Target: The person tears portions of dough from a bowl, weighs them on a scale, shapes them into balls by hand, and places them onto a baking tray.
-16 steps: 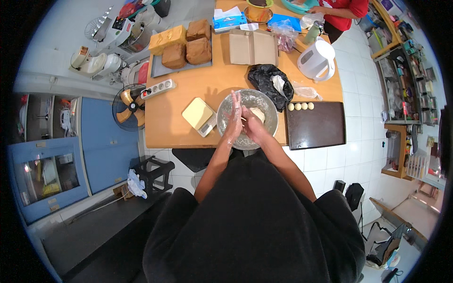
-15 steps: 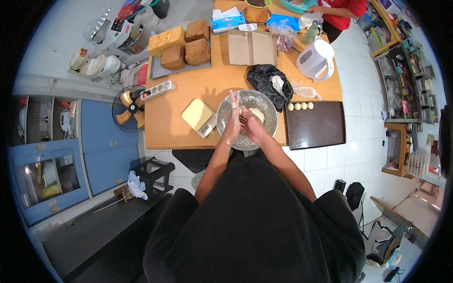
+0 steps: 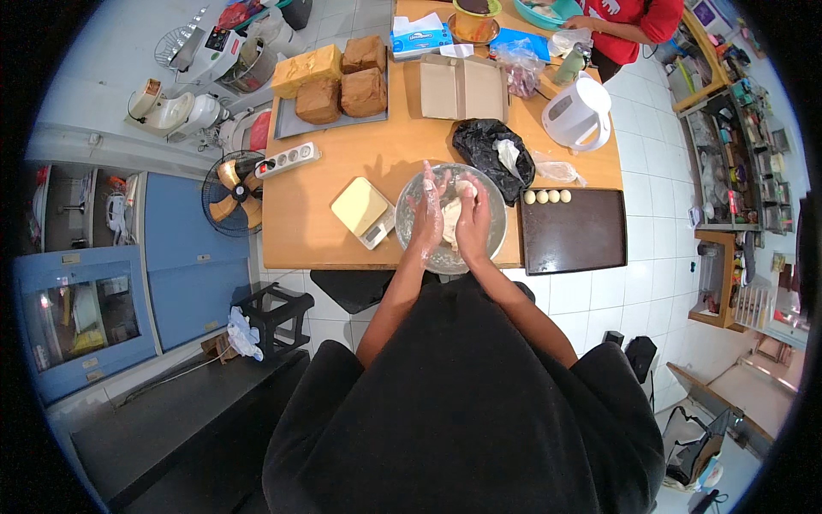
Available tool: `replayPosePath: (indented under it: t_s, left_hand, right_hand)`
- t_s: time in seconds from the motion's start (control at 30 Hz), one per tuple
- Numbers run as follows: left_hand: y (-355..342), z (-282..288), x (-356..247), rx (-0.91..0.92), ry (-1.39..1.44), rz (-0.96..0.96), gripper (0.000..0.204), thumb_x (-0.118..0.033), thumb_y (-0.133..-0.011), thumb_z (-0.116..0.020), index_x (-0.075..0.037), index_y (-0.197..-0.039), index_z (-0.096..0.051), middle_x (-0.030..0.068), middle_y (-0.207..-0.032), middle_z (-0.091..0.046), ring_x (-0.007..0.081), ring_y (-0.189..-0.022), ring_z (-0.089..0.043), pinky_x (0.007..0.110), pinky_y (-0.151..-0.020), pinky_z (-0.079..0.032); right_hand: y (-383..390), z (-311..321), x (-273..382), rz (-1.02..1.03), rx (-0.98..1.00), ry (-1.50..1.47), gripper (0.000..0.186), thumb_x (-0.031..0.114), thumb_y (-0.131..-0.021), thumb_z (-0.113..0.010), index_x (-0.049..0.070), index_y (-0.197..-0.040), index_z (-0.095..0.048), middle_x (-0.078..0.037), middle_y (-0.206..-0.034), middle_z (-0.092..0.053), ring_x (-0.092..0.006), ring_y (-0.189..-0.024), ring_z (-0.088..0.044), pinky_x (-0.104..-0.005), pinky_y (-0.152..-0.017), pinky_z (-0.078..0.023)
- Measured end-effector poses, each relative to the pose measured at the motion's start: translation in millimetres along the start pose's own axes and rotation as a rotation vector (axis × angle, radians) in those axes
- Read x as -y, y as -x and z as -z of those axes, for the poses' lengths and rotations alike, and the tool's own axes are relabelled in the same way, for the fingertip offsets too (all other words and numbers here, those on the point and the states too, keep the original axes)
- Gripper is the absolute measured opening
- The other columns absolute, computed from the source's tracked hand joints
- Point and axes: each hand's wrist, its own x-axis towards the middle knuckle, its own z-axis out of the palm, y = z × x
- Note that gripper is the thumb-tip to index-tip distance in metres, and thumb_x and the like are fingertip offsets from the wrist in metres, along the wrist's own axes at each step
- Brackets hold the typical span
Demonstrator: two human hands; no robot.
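Dough (image 3: pixel 450 226) in bowl (image 3: pixel 499 206), between hands, seemingly left to shape. Left hand (image 3: pixel 429 218): flat, floury, nothing grasped. Right hand (image 3: pixel 475 221): curled, apparently around dough piece (image 3: pixel 465 185). Apparently done: four balls (image 3: pixel 542 197) on tray (image 3: pixel 574 238).

White smears fleck the left hand (image 3: pixel 428 218); the dough (image 3: pixel 451 221) is creamy white, the bowl (image 3: pixel 496 197) silver-grey. Left of it, the scale (image 3: pixel 359 208) has a pale yellow top. The table (image 3: pixel 300 210) is orange-tan. To the right, four balls (image 3: pixel 542 197) are cream against a dark brown baking tray (image 3: pixel 574 238). Far left, one loaf (image 3: pixel 302 72) is yellow and three loaves (image 3: pixel 318 103) are brown. Far right, the kettle (image 3: pixel 575 110) is white, the co-worker's shirt (image 3: pixel 658 19) red with a white print. The near apron (image 3: pixel 462 403) is plain black
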Motion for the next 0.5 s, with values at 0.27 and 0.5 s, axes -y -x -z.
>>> replayPosePath:
  t_s: [0.27,0.5]
  left_hand:
    - [8.9,-0.5,-26.0,0.127,0.065,0.034,0.074,-0.063,-0.092,0.002,-0.018,-0.149,0.011,0.0228,-0.145,-0.034,0.0330,-0.140,-0.025,0.049,-0.108,0.020]
    - [3.4,2.2,-23.2,0.075,0.163,-0.060,0.077,-0.064,-0.093,-0.006,-0.014,-0.150,0.007,0.0118,-0.143,-0.044,0.0279,-0.142,-0.021,0.042,-0.115,0.000]
  right_hand:
    - [-18.5,12.6,-2.3,0.297,0.257,0.589,0.031,0.022,-0.096,-0.047,0.006,-0.122,-0.056,-0.016,-0.123,-0.058,-0.0349,-0.129,-0.042,-0.0575,-0.106,-0.023]
    - [-35.2,18.4,40.4,-0.360,0.076,-0.417,0.042,0.034,-0.102,-0.035,0.003,-0.122,-0.056,-0.008,-0.121,-0.059,-0.0175,-0.115,-0.051,-0.0340,-0.101,-0.037]
